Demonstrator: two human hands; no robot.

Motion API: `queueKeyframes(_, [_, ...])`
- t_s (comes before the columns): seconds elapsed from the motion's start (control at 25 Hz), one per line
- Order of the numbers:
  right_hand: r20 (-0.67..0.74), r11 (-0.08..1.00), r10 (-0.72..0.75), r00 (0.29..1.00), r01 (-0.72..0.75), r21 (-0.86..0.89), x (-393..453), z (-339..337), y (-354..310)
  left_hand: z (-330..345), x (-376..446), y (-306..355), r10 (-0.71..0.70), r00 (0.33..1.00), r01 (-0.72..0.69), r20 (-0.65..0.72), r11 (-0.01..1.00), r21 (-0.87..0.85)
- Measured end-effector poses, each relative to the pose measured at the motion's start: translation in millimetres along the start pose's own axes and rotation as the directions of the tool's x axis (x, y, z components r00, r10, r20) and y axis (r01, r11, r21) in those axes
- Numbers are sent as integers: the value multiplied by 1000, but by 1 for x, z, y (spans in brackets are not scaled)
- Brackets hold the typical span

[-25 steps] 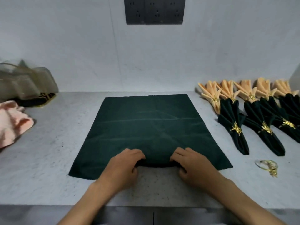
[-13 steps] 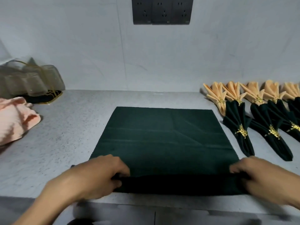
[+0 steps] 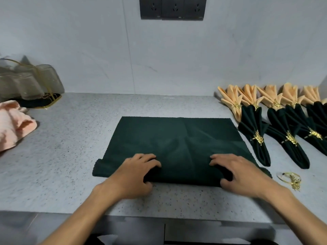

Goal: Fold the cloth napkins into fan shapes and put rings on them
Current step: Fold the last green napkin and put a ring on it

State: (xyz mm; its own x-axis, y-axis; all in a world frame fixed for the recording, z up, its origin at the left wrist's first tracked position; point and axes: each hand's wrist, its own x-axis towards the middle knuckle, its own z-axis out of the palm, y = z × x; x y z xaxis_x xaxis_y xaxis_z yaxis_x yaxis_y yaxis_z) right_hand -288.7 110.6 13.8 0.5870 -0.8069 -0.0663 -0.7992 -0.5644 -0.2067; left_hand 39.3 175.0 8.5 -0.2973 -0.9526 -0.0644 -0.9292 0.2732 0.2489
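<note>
I see the speckled grey table [image 3: 70, 156] with a dark green napkin [image 3: 177, 137] spread flat at its middle, the near edge folded into a thick pleat. My left hand [image 3: 134, 175] and right hand [image 3: 242, 175] each pinch that pleat, fingers curled over it and thumbs beneath. Finished fan napkins [image 3: 256, 131], green and peach, lie to the right. A loose gold ring [image 3: 290, 179] sits just beside my right hand.

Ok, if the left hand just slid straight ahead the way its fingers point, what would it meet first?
The left hand points away and slightly right, across the flat dark green napkin. It would ride over that cloth first; beyond its far edge only bare counter shows, then the wall, as far as this view tells.
</note>
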Motion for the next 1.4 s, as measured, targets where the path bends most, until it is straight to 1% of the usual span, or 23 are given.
queueKeyframes(0.04, [-18, 1000, 6, 1000, -6, 3, -4, 7, -1, 2, -5, -1, -15, 1000, 15, 1, 1000, -11])
queueKeyframes(0.12, [-24, 999, -33, 999, 33, -4, -21, 14, -6, 0, -21, 3, 24, 999, -25, 24, 999, 28])
queueKeyframes(0.2, [0, 996, -78, 997, 78, 35, -34, 14, -10, -3, -34, 6, 32, 998, -31, 57, 999, -24])
queueKeyframes(0.24, [-10, 995, -75, 997, 75, 71, -32, 10, -9, -4, -33, 2, 19, 999, -16, 43, 999, -51])
queueKeyframes(0.28, [-44, 994, -58, 997, 62, 89, -23, 4, -5, -5, -24, -7, 4, 1000, -4, 2, 1000, -31])
queueKeyframes(0.32, [-85, 997, -31, 996, 37, 71, -11, -2, 1, -7, -14, -19, -28, 999, 28, -22, 1000, 13])
queueKeyframes(0.36, [-90, 1000, -1, 996, 3, 25, 2, -8, 7, -11, -3, -34, -76, 997, 77, -10, 995, 70])
queueKeyframes(0.4, [-39, 998, 45, 998, -47, -47, 15, -14, 14, -17, 6, -52, -135, 990, 131, 30, 986, 101])
queueKeyframes(0.44, [49, 986, 110, 993, -103, -132, 27, -21, 20, -24, 14, -70, -185, 980, 179, 69, 980, 84])
queueKeyframes(0.48, [119, 974, 164, 979, -141, -176, 36, -25, 26, -31, 20, -86, -220, 970, 220, 104, 975, 17])
queueKeyframes(0.52, [165, 972, 193, 967, -164, -170, 41, -27, 30, -37, 21, -97, -228, 964, 240, 137, 968, -74])
queueKeyframes(0.64, [188, 988, 132, 973, -113, -108, 39, -26, 43, -41, 17, -121, -198, 964, 243, 180, 929, -278])
queueKeyframes(0.68, [186, 991, 126, 974, -117, -57, 38, -28, 46, -43, 15, -123, -181, 968, 232, 171, 907, -352])
queueKeyframes(0.76, [159, 981, 134, 978, -154, 122, 39, -37, 52, -48, 14, -125, -137, 980, 192, 144, 842, -505])
queueKeyframes(0.8, [123, 970, 132, 984, -153, 188, 44, -43, 56, -53, 19, -127, -146, 984, 176, 98, 824, -538])
queueKeyframes(0.88, [30, 970, 132, 991, -135, 201, 63, -57, 65, -64, 38, -135, -236, 971, 178, -31, 806, -564])
queueKeyframes(0.92, [-3, 968, 153, 988, -149, 201, 76, -62, 69, -69, 49, -141, -281, 957, 189, -72, 791, -581])
queueKeyframes(1.0, [-40, 955, 217, 975, -204, 214, 99, -64, 76, -69, 70, -148, -355, 931, 239, -80, 762, -602])
queueKeyframes(1.08, [-18, 942, 294, 956, -286, 175, 119, -54, 85, -53, 86, -160, -436, 896, 308, -83, 746, -591])
queueKeyframes(1.16, [11, 926, 359, 933, -358, 119, 131, -40, 94, -38, 93, -166, -525, 842, 353, -126, 712, -606])
queueKeyframes(1.2, [-4, 911, 398, 917, -394, 123, 134, -35, 96, -34, 95, -168, -557, 817, 358, -151, 695, -623])
queueKeyframes(1.28, [-71, 870, 471, 879, -450, 201, 137, -32, 97, -32, 95, -173, -590, 788, 352, -176, 667, -656])
queueKeyframes(1.4, [-134, 837, 524, 841, -479, 266, 140, -26, 97, -33, 93, -179, -594, 783, 349, -185, 665, -660])
